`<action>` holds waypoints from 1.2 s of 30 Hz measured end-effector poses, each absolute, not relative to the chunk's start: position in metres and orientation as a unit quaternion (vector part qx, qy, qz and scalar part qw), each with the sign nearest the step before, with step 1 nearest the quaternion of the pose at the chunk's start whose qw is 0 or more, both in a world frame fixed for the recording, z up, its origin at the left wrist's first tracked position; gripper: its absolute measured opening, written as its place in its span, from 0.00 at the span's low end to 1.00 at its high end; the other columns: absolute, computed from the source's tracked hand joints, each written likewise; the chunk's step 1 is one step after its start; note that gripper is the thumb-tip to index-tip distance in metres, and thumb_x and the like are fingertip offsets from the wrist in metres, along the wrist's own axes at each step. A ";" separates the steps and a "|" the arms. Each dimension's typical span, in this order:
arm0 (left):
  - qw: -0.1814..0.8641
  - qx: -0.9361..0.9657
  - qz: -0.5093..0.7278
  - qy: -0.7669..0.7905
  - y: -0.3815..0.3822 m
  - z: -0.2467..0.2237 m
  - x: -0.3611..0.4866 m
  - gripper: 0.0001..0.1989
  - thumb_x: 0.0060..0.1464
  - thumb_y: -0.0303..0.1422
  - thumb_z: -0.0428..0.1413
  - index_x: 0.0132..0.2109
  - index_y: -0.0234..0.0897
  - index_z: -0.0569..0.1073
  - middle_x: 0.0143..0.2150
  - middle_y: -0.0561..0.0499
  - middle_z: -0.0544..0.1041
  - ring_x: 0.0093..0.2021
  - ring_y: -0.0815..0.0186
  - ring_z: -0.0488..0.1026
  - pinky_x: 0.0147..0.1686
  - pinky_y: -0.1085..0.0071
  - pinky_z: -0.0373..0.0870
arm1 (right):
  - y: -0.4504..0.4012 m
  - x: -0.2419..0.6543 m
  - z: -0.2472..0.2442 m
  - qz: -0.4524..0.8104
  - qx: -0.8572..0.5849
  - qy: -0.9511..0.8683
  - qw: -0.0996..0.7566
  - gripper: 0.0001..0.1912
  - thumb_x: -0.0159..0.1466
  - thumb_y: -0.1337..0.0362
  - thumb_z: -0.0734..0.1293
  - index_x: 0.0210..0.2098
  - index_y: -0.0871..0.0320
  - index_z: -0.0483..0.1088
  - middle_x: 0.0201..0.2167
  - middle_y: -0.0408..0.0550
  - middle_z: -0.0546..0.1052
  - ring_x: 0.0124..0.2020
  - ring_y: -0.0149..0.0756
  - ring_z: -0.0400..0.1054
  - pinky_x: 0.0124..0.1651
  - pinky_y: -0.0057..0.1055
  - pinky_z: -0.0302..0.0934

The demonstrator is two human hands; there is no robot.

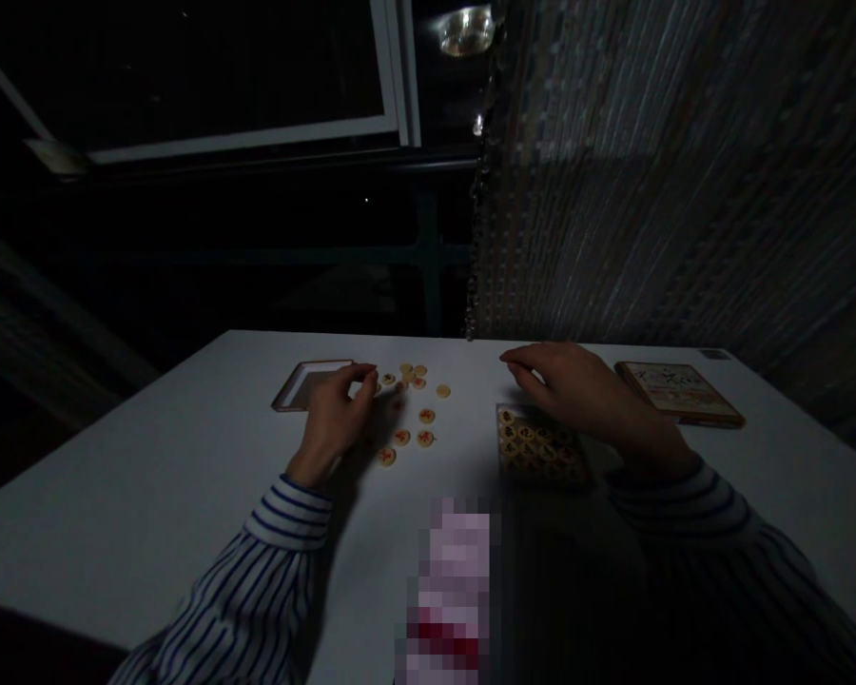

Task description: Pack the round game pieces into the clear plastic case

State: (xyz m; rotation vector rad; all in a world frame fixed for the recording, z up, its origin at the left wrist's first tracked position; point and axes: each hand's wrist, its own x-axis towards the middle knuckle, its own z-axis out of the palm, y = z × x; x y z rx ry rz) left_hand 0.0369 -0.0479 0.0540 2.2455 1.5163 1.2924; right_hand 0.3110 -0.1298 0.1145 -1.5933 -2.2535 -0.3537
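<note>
Several round wooden Chinese chess pieces [426, 439], some with red characters, lie loose on the white table [149, 476]. Left of them, just above the tabletop, is my left hand [335, 409], thumb and forefinger pinched together beside the nearest pieces. Whatever is between those fingertips, if anything, does not show. My right hand [571, 385] hovers over the far right corner of a clear box [542, 452] filled with rows of dark-lettered pieces. Its fingers point left, with thumb and fingertips close together. Dim light hides whether something small is in them.
A shallow brown-edged tray or lid [292, 390] lies behind my left hand. At right rests a flat box with a printed cover [681, 392], a small dark card [715, 354] beyond it. A bead curtain [613, 190] hangs behind the table. A blurred pink patch covers the near middle.
</note>
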 end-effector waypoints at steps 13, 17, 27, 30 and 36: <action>0.028 0.786 0.398 0.472 -0.045 0.021 0.017 0.13 0.54 0.36 0.46 0.43 0.36 0.70 0.42 0.46 0.73 0.44 0.61 0.68 0.45 0.63 0.63 | -0.118 0.297 0.106 -0.092 -0.573 -0.788 0.207 0.15 0.61 0.61 0.56 0.43 0.57 0.69 0.41 0.45 0.75 0.40 0.36 0.68 0.43 0.33 0.62; 0.000 0.790 0.377 0.483 -0.040 0.017 0.013 0.14 0.54 0.36 0.46 0.45 0.35 0.69 0.46 0.46 0.72 0.46 0.60 0.66 0.47 0.63 0.62 | -0.096 0.284 0.109 -0.045 -0.546 -0.818 0.175 0.16 0.61 0.61 0.56 0.43 0.57 0.69 0.41 0.46 0.75 0.40 0.35 0.69 0.40 0.30 0.63; -0.026 0.775 0.341 0.532 -0.031 0.010 0.007 0.17 0.51 0.37 0.49 0.47 0.34 0.69 0.52 0.43 0.67 0.54 0.55 0.59 0.52 0.57 0.56 | -0.020 0.232 0.103 0.010 -0.498 -0.865 0.062 0.15 0.59 0.63 0.57 0.42 0.59 0.70 0.37 0.49 0.76 0.36 0.34 0.69 0.39 0.26 0.59; -0.021 0.772 0.337 0.538 -0.032 0.009 0.009 0.17 0.51 0.37 0.48 0.47 0.35 0.69 0.52 0.43 0.67 0.54 0.55 0.59 0.52 0.57 0.55 | -0.002 0.217 0.094 0.023 -0.502 -0.864 0.038 0.15 0.59 0.62 0.57 0.42 0.58 0.70 0.35 0.48 0.76 0.35 0.34 0.69 0.38 0.26 0.58; -0.015 0.772 0.341 0.536 -0.032 0.006 0.011 0.16 0.52 0.35 0.48 0.46 0.35 0.69 0.52 0.42 0.67 0.53 0.56 0.59 0.52 0.58 0.54 | 0.022 0.192 0.076 0.035 -0.518 -0.855 0.005 0.17 0.59 0.61 0.57 0.43 0.59 0.69 0.38 0.51 0.74 0.37 0.35 0.68 0.35 0.25 0.56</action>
